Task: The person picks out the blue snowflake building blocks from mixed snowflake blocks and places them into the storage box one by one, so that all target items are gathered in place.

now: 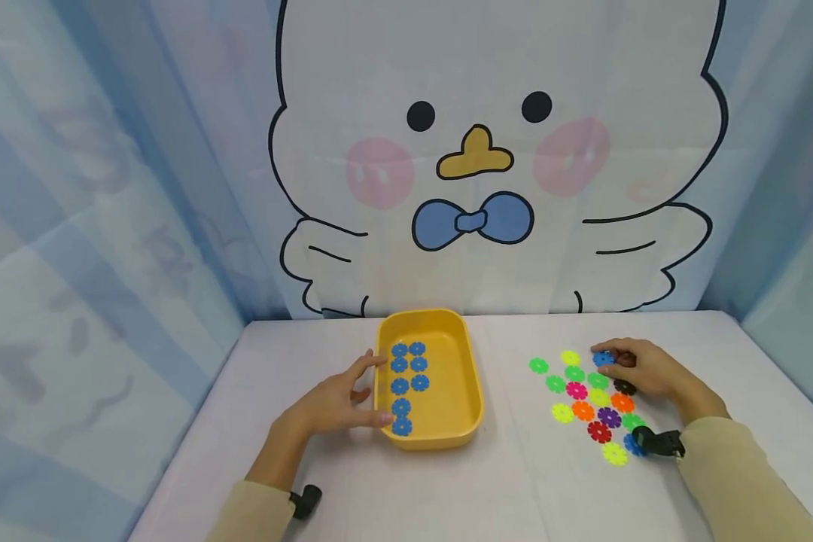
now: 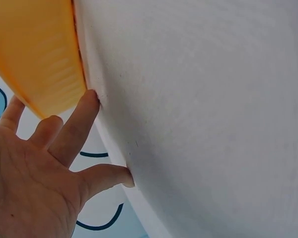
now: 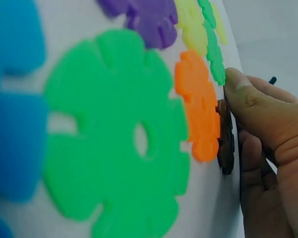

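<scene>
My left hand (image 1: 333,400) is at the left side of a yellow tray (image 1: 447,406), with fingers spread and the fingertips and thumb touching its rim. In the left wrist view the fingers (image 2: 75,130) are nearly straight beside the tray's wall. Several blue notched plastic discs (image 1: 400,385) lie inside the tray, along its left half. On the right, my right hand (image 1: 644,369) pinches a blue notched disc (image 1: 601,358) between thumb and fingers at the far edge of a scattered group of discs. That disc is hidden in the right wrist view, where a black disc (image 3: 225,141) lies beside the hand.
Loose discs lie on the white table, among them green (image 1: 556,384), orange (image 1: 583,410), purple (image 1: 609,418), dark red (image 1: 599,432) and yellow (image 1: 614,454). Another blue disc (image 1: 633,444) is partly behind the right wrist camera (image 1: 659,442). A cartoon curtain (image 1: 474,278) stands behind the table.
</scene>
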Tool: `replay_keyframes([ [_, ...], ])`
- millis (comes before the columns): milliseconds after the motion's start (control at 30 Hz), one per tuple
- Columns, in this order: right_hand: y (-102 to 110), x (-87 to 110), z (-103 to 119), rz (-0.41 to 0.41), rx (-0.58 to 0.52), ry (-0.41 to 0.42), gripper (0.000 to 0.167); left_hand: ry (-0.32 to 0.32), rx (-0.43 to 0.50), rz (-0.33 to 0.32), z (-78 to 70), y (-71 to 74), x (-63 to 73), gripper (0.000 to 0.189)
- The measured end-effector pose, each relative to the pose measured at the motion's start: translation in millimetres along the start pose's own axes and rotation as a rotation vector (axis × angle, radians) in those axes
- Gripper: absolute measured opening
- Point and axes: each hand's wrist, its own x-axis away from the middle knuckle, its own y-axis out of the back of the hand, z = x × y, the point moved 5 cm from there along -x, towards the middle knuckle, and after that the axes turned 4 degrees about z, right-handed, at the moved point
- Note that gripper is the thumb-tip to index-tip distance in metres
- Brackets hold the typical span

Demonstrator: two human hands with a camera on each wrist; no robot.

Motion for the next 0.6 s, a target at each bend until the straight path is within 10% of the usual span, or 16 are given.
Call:
replay_keyframes([
  [600, 1.2, 7.1, 26.4, -0.14, -0.07, 0.034, 0.053, -0.021, -0.015, 0.004, -4.1, -2.1, 0.5, 0.096],
])
